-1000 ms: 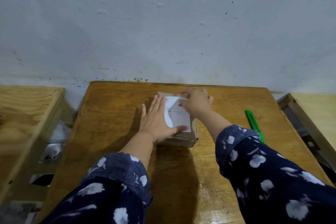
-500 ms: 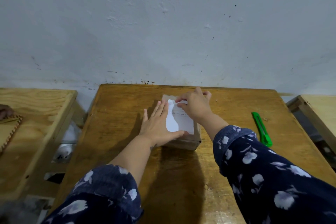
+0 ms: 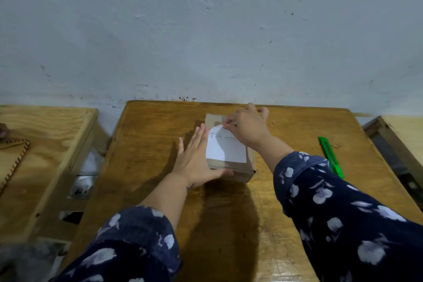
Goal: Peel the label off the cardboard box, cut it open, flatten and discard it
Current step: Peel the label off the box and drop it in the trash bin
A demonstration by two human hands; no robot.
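Note:
A small brown cardboard box (image 3: 248, 173) sits near the middle of the wooden table (image 3: 297, 190). A white label (image 3: 226, 150) covers most of its top, with its far edge lifted and curling. My left hand (image 3: 194, 158) lies flat against the box's left side, fingers straight, thumb along the near edge. My right hand (image 3: 248, 127) reaches over the far end and pinches the label's lifted far edge. A green utility knife (image 3: 330, 157) lies on the table to the right, apart from both hands.
A pale wall rises right behind the table. A lighter wooden bench (image 3: 45, 144) stands to the left with a stitched board (image 3: 12, 160) on it. Another wooden surface (image 3: 402, 135) stands at the right edge. Gaps separate the tables.
The label's far edge has come further off the box top, drawn toward me by my right hand. My left hand has stayed against the box's left side.

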